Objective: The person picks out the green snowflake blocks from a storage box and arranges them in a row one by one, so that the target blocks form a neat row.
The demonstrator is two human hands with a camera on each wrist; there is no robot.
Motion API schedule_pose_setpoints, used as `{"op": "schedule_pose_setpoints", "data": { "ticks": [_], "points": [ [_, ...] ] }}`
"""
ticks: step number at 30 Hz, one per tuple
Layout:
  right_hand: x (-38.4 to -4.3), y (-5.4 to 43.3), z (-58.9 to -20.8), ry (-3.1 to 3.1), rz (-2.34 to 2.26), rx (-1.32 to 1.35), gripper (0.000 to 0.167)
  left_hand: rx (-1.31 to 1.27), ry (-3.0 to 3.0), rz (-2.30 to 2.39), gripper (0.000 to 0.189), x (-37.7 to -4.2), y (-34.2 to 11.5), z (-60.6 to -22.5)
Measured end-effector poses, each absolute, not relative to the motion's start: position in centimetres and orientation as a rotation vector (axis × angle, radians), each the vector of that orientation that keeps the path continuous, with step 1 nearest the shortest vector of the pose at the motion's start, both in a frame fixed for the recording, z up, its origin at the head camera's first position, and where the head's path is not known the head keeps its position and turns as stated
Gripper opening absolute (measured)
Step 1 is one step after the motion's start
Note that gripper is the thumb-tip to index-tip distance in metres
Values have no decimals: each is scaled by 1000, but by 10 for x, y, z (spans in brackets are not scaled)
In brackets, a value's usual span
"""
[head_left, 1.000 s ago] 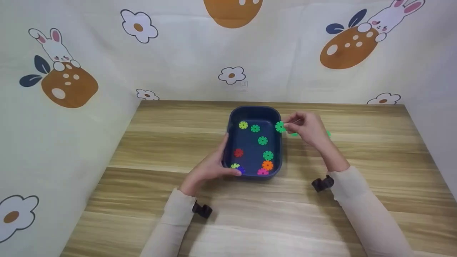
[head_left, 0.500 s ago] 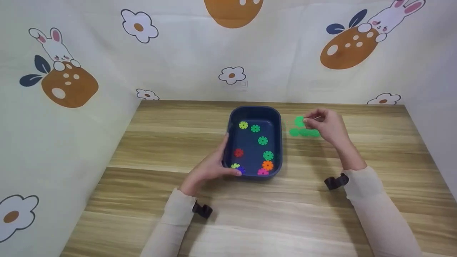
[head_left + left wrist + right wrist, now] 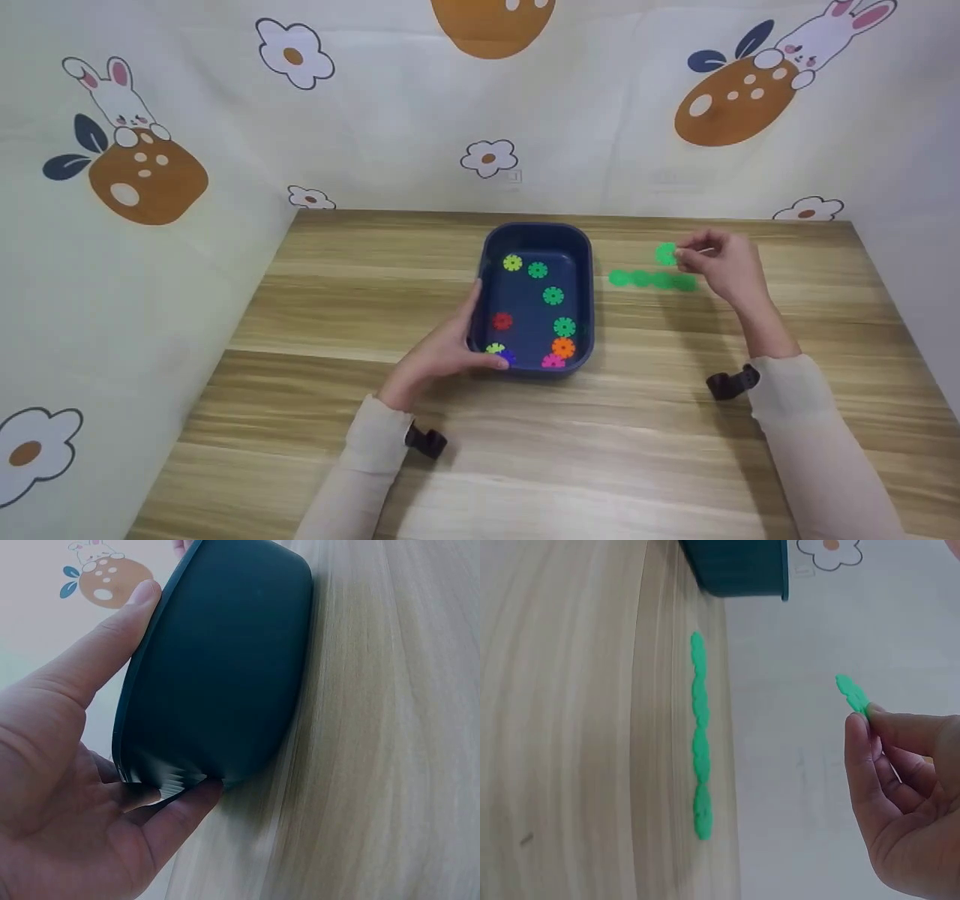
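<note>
My left hand (image 3: pixel 439 351) grips the near left corner of a dark blue plastic bin (image 3: pixel 525 307), thumb at the rim (image 3: pixel 135 637) and other fingers (image 3: pixel 180 817) along its side. The bin rests on the table. My right hand (image 3: pixel 724 264) pinches a green snowflake disc (image 3: pixel 666 254) between thumb and fingertips, raised above the table. In the head view it is just behind a row of several green discs (image 3: pixel 663 280), which lie flat, edge to edge, right of the bin. The right wrist view shows the held disc (image 3: pixel 851 694) nearly edge-on.
Loose snowflake discs lie in the bin: a yellow one (image 3: pixel 512 262), a red one (image 3: pixel 502 321), an orange one (image 3: pixel 563 347), a pink one (image 3: pixel 553 361) and several green ones (image 3: pixel 553 295). A printed cloth wall (image 3: pixel 390 112) borders the wooden table (image 3: pixel 360 262) at the back and sides.
My right hand has carried the green disc from the bin's right rim to the right, over the row of green discs. The left hand and the bin have stayed put.
</note>
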State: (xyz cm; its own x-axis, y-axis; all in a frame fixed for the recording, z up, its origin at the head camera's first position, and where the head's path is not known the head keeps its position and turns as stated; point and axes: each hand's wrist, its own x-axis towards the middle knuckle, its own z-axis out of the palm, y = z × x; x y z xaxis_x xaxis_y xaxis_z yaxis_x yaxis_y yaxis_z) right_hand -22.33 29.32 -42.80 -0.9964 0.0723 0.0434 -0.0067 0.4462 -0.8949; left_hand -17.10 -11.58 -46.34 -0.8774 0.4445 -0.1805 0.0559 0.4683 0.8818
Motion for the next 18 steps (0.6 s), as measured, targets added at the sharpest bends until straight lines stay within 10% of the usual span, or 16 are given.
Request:
{"op": "schedule_pose_setpoints", "data": {
  "ticks": [18],
  "points": [
    [-219, 340, -448, -2664, 1508, -268, 24, 419, 2335, 1385, 129, -170, -116, -461]
  ]
}}
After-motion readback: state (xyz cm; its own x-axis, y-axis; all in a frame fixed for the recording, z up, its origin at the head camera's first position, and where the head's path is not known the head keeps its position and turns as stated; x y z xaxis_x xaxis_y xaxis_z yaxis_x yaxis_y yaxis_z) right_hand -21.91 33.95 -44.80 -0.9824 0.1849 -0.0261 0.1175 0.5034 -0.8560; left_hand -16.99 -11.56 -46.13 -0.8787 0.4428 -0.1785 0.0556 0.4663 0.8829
